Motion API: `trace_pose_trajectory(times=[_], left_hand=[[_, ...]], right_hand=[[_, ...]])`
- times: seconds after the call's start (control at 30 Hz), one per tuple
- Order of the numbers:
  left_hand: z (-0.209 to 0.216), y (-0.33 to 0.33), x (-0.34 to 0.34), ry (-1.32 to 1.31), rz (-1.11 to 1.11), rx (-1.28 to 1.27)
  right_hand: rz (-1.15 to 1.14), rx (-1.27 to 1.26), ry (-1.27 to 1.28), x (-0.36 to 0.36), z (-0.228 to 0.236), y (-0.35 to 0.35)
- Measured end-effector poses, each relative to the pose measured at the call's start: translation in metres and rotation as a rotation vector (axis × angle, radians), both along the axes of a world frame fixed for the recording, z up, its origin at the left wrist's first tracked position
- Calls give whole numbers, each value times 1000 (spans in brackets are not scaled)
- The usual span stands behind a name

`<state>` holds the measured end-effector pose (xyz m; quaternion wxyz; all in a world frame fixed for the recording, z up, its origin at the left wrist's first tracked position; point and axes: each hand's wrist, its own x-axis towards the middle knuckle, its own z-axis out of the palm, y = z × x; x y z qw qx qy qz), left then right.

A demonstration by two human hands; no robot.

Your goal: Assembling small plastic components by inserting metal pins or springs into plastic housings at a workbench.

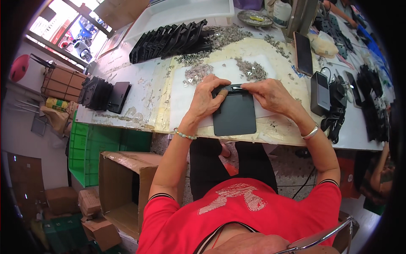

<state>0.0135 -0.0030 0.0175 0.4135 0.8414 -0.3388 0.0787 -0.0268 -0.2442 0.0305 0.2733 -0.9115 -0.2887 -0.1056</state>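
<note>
A flat black plastic panel lies near the table's front edge, on a white sheet. My left hand grips its upper left corner, with the thumb, which has a tan wrap on it, pressed on the top face. At the panel's upper right edge my right hand is closed in a pinch. A small shiny sliver shows by those fingertips; whether they hold it is unclear. Just beyond the hands are two heaps of small metal pieces, one on the left and one on the right.
Black plastic parts stand in a row at the back left, near a white bin. More black parts are stacked at the left edge. A phone and a grey box-shaped device lie right. An open carton stands below left.
</note>
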Motion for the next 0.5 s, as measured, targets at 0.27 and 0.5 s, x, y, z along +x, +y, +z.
trace_pose_trajectory(times=[0.27, 0.5], left_hand=[[0, -1, 1, 55, -3, -5], [2, -3, -1, 61, 0, -20]], right_hand=[[-12, -85, -37, -6, 5, 8], [-48, -108, -76, -12, 5, 13]])
